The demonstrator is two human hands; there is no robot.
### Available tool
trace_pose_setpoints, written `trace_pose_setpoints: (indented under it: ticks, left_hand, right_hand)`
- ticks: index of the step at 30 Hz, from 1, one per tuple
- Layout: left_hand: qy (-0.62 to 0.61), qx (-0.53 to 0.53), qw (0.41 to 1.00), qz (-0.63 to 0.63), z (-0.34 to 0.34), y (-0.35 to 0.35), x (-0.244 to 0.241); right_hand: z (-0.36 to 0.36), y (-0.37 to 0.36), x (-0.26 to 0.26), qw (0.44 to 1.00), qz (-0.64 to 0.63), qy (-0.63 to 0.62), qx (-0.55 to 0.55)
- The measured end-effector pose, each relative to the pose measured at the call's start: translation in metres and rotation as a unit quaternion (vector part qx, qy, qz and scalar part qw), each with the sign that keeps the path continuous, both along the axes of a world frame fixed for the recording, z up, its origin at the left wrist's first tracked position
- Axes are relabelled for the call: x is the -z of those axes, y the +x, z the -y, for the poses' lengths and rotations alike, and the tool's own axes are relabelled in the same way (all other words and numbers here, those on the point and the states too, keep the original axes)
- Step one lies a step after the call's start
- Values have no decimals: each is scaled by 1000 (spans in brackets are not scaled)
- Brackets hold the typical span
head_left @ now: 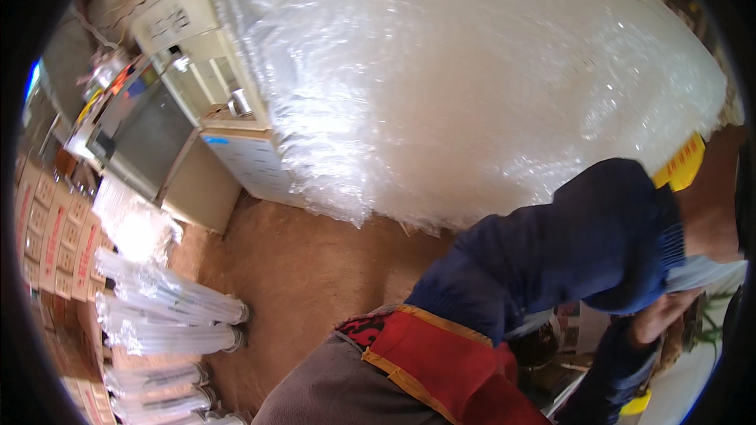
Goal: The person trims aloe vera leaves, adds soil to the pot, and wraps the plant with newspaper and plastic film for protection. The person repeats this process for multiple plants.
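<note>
My left hand [713, 206] is at the right rim, past a dark blue sleeve [549, 254]. Its fingers run out into the dark edge, so its grip is hidden. Below it my right hand [670, 310] reaches up from a second dark sleeve [614, 366], mostly a wrist and part of the hand. Clear, pale plastic film [703, 271] lies between the two hands, touching or very near both; I cannot tell which holds it. A yellow piece [682, 162] with red writing shows beside my left wrist. A red apron [434, 354] with yellow trim covers my lap.
A large stack of clear plastic film or bags [472, 82] fills the top. Left of it stand an open-fronted cream cabinet [212, 71] and a grey-topped unit [147, 124]. Bundles of clear plastic-wrapped tubes [171, 313] and stacked cartons [53, 230] line the left. Brown floor [295, 271] lies between.
</note>
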State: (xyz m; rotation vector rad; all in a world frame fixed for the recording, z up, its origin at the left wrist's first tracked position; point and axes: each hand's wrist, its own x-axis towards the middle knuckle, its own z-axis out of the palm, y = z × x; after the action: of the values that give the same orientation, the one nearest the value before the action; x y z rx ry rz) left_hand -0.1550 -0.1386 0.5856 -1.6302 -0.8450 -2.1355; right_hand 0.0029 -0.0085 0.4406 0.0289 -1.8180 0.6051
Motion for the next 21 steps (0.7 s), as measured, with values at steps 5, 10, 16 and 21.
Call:
trace_pose_setpoints:
  ticks: [5,10,16,21]
  left_hand:
    - [-71,-202,975,60,104,-34,33]
    - [-247,-323,900,156,213,-59,107]
    - [-182,-410,817,362,391,-40,196]
    - [-71,-596,702,385,515,-37,283]
  right_hand:
    - [67,-96,95,984,98,1,-150]
    - [165,-143,100,851,322,328,-254]
    - [165,-157,119,848,395,22,-351]
    - [111,-155,152,846,457,-20,-272]
